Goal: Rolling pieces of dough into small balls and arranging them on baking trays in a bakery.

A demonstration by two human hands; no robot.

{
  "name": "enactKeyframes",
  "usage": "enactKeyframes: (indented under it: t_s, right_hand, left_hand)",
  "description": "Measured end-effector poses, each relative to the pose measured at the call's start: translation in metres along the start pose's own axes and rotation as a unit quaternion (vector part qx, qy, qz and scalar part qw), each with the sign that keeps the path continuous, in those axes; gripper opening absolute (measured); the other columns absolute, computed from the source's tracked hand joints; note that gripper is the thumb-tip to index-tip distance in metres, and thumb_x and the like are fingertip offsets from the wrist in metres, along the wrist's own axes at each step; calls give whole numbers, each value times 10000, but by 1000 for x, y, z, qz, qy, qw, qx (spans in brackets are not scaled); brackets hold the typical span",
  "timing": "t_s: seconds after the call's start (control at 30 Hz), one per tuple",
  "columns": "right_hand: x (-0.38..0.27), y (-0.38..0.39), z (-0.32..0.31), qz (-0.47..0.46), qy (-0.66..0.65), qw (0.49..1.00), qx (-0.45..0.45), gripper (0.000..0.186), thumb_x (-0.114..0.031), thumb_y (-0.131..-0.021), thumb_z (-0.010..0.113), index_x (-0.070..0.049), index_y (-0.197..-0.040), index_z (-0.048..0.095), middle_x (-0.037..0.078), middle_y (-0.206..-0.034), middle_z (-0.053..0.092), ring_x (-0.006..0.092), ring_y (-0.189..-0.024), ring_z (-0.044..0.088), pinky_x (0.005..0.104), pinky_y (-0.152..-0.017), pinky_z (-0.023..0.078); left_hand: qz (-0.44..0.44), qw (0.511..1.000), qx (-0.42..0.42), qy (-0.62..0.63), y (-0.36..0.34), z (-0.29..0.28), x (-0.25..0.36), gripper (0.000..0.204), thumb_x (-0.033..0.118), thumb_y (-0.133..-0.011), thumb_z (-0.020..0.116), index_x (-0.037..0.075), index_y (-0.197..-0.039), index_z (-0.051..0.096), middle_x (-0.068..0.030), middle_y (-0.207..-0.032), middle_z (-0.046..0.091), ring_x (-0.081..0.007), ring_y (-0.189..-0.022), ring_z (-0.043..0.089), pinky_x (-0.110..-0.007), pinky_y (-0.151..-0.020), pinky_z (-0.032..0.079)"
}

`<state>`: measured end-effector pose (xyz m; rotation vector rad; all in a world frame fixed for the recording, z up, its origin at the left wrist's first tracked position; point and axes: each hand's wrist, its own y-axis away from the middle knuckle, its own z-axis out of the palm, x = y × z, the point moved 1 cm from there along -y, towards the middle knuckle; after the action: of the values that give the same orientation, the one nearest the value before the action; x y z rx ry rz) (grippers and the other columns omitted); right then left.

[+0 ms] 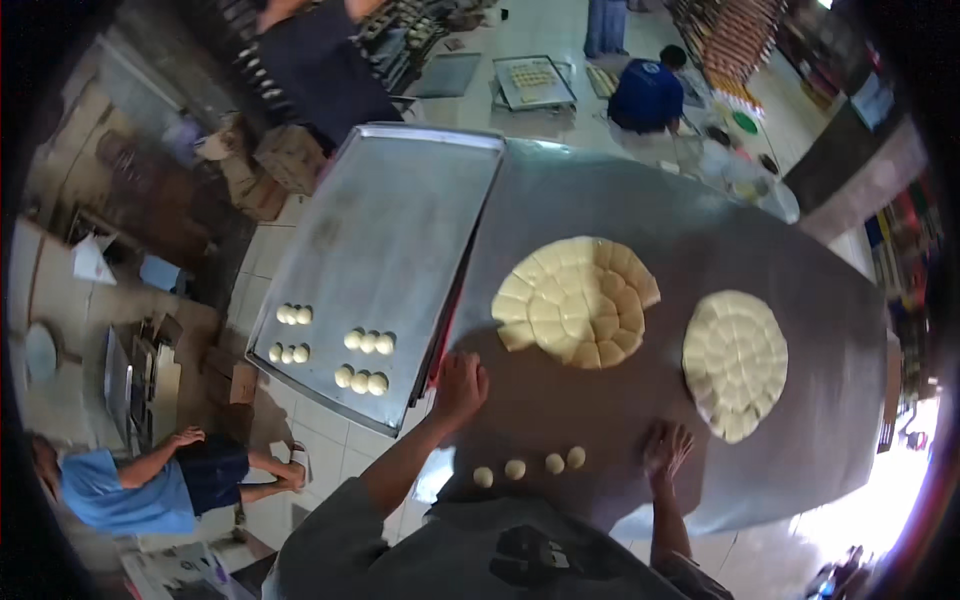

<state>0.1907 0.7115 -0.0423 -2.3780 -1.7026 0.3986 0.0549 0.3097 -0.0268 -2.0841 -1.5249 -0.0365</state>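
My left hand (462, 390) rests near the left edge of the metal table, beside the tray, with its fingers curled; what lies inside them, if anything, is hidden. My right hand (667, 450) lies palm down on the tabletop with its fingers spread, and its palm is out of sight. Several small dough balls (515, 468) sit in a loose row between the hands, close to my body. Ahead is a large flat dough round (572, 300), scored into pieces, with a gap in its lower left edge. A second scored dough round (736, 365) lies to its right.
A big metal baking tray (400, 230) adjoins the left side of the metal table (800, 260), with dough balls (361, 381) in rows of three at its near end. One person (130, 490) is at the left, another (648, 95) crouches beyond the table, near a smaller tray (535, 82).
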Motion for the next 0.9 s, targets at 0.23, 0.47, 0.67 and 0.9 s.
enactKeyframes:
  t_s: [0.23, 0.47, 0.67, 0.9]
  right_hand:
    - [-35, 27, -2, -185, -166, 969, 10, 184, -208, -911, 547, -28, -902, 583, 120, -858, 580, 337, -894, 536, 488, -915, 387]
    - [-53, -20, 42, 41, -159, 986, -3, 143, -197, -857, 609, -65, -906, 627, 120, -911, 601, 371, -908, 536, 484, -888, 405]
    - [-14, 6, -6, -120, -147, 979, -77, 150, -179, -842, 634, -58, -931, 621, 143, -887, 599, 358, -876, 534, 482, -858, 414]
    - [-72, 33, 57, -8, -224, 974, 34, 210, -224, -800, 680, -58, -829, 555, 108, -854, 554, 314, -820, 514, 471, -855, 427]
  left_hand:
    - [-31, 967, -224, 114, 52, 1, 53, 65, 121, -906, 519, 66, -882, 542, -155, -804, 587, -290, -831, 564, -475, -721, 466]
    - [25, 999, 18, 9, 22, 55, 34, 50, 101, -862, 546, 54, -851, 535, -161, -839, 530, -314, -734, 506, -432, -677, 419]
    - [13, 990, -132, 43, 27, 10, -28, 88, 122, -872, 560, 45, -841, 531, -127, -744, 522, -299, -689, 495, -421, -655, 414]
    - [22, 966, -117, 231, 48, 13, 25, 98, 44, -833, 572, 55, -919, 527, -82, -767, 520, -240, -682, 480, -358, -656, 417]
